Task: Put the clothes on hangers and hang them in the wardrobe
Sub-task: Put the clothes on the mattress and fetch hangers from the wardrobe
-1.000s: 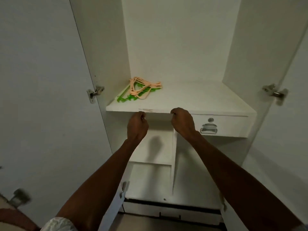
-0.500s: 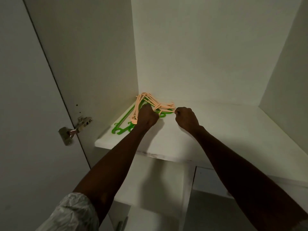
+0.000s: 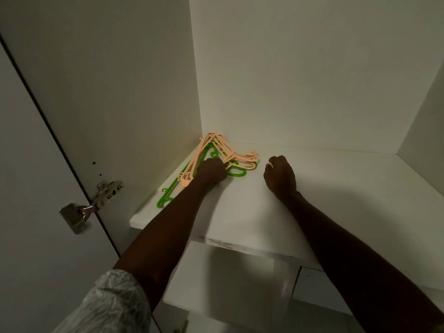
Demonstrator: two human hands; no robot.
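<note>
A pile of plastic hangers lies in the back left corner of the white wardrobe shelf [image 3: 348, 203]: several peach hangers [image 3: 214, 143] on top of green hangers [image 3: 165, 201]. My left hand [image 3: 212, 171] is on the pile, its fingers curled round the hangers near their middle. My right hand [image 3: 280, 175] rests on the shelf just right of the hanger hooks, fingers curled, holding nothing and apart from the pile. No clothes are in view.
The open left wardrobe door [image 3: 31, 179] hangs on a metal hinge [image 3: 96, 203] beside my left forearm. The wardrobe's side wall [image 3: 125, 92] and back wall [image 3: 300, 75] close in the shelf. Lower compartments with a vertical divider [image 3: 286, 280] show under the shelf edge.
I have moved closer to the shelf. My left hand has closed on the hanger pile. My right hand has drawn away from the hanger hooks to the right.
</note>
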